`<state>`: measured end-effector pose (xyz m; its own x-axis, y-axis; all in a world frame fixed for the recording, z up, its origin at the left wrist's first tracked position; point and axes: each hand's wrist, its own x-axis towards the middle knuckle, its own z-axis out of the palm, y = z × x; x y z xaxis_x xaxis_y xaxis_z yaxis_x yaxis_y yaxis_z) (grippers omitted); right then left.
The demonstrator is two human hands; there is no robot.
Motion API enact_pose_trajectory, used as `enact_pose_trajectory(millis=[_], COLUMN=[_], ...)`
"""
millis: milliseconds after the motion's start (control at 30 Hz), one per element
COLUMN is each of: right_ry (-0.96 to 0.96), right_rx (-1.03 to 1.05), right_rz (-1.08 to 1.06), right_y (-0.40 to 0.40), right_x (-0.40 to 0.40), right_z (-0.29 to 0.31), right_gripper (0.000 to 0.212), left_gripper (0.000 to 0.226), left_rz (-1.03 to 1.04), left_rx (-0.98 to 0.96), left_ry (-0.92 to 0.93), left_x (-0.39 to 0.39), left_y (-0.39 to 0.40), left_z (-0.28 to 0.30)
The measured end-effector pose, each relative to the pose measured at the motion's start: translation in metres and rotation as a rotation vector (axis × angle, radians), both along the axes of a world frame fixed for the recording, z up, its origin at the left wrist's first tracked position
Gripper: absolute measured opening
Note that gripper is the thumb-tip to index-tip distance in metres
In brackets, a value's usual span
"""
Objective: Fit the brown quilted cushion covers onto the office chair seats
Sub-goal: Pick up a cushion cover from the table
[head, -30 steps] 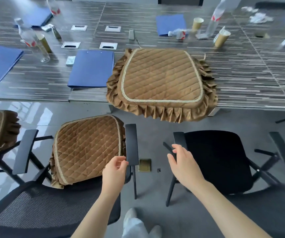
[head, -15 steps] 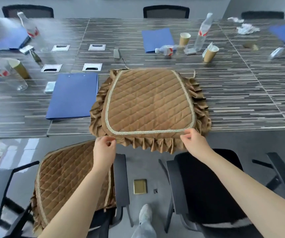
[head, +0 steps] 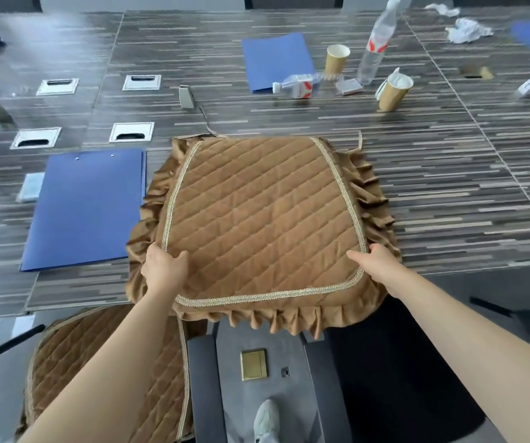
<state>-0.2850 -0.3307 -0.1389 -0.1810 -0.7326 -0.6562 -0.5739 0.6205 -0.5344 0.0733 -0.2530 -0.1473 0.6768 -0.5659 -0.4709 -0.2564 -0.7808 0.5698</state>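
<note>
A brown quilted cushion cover [head: 263,219] with a ruffled skirt and gold braid lies on the striped table, its near edge hanging over the table's edge. My left hand [head: 163,268] grips its near left corner, thumb on top. My right hand [head: 377,266] holds its near right corner. Below on the left, a chair seat [head: 75,372] wears another brown quilted cover, partly hidden by my left forearm. On the right stands a bare black chair seat [head: 398,378] with grey armrests [head: 204,388].
The striped table [head: 449,193] carries blue folders [head: 88,206], paper cups [head: 393,92], water bottles [head: 375,43], crumpled tissue and metal cable ports [head: 131,132]. A brass floor socket [head: 253,364] and my shoe [head: 267,420] show between the two chairs.
Both hands rose from the chair armrests to the cover's near corners and closed on them. The view moved closer to the table.
</note>
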Motion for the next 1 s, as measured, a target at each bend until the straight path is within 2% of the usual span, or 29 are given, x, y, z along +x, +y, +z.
enact_pose_trajectory(millis=[67, 167, 233, 367, 600, 867, 1000], right_ry=[-0.003, 0.121, 0.169, -0.035, -0.110, -0.104, -0.102], right_rx=[0.021, 0.038, 0.012, -0.109, -0.290, -0.415, -0.432], right_rz=[-0.003, 0.041, 0.035, -0.111, -0.128, 0.141, 0.188], right_y=[-0.005, -0.009, -0.012, -0.021, -0.008, 0.067, 0.115], right_x=[0.003, 0.007, 0.011, 0.010, -0.030, -0.162, -0.236], right_z=[-0.005, -0.011, -0.008, 0.000, 0.037, 0.072, 0.099], right_gripper=[0.055, 0.079, 0.090, 0.068, 0.061, 0.057, 0.051], left_gripper=[0.073, 0.079, 0.072, 0.042, 0.037, 0.036, 0.037], left_rz=[0.081, 0.199, 0.302, 0.387, 0.433, 0.524, 0.543], left_rx=[0.001, -0.021, -0.073, -0.252, -0.425, -0.560, -0.592], left_ry=[0.063, 0.070, 0.120, 0.220, 0.200, 0.163, 0.183], left_x=[0.004, 0.020, 0.020, 0.015, -0.037, -0.171, -0.243], left_y=[-0.007, -0.012, -0.013, -0.018, 0.013, 0.122, 0.175], left_z=[-0.002, -0.010, 0.000, 0.018, 0.058, 0.077, 0.080])
